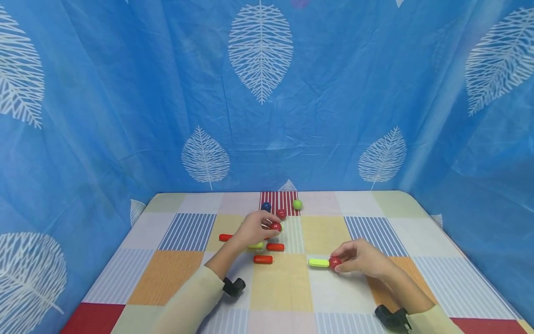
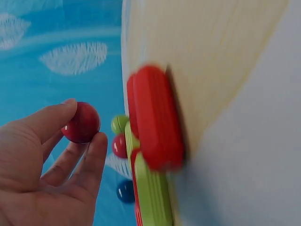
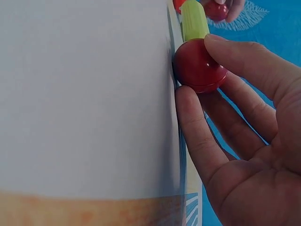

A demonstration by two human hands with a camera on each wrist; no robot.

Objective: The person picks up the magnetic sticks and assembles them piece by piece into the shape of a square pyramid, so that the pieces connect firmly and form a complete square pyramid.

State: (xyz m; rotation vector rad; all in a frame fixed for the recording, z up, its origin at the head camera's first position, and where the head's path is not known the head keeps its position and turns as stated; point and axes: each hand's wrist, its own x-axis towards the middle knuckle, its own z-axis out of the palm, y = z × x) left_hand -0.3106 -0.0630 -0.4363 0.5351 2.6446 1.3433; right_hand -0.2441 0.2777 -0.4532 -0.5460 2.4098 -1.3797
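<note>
My left hand [image 1: 253, 227] pinches a red ball [image 2: 82, 123] between thumb and fingers, held above the table among the scattered sticks. Lower and to the right, my right hand [image 1: 365, 260] holds another red ball [image 3: 197, 66] with its thumb and fingertips, down at the tablecloth. That ball sits against the end of a yellow-green ridged stick [image 1: 319, 262], which points left. Near my left hand lie red sticks [image 1: 263, 260] and a yellow-green stick [image 2: 153, 193], partly covered by the hand in the head view.
Behind my left hand, a blue ball [image 1: 266, 206], a red ball [image 1: 281, 214] and a green ball [image 1: 297, 204] rest near the table's far edge. A patchwork cloth [image 1: 279, 287] covers the table. Blue leaf-patterned curtains [image 1: 325, 116] surround it at the back and sides.
</note>
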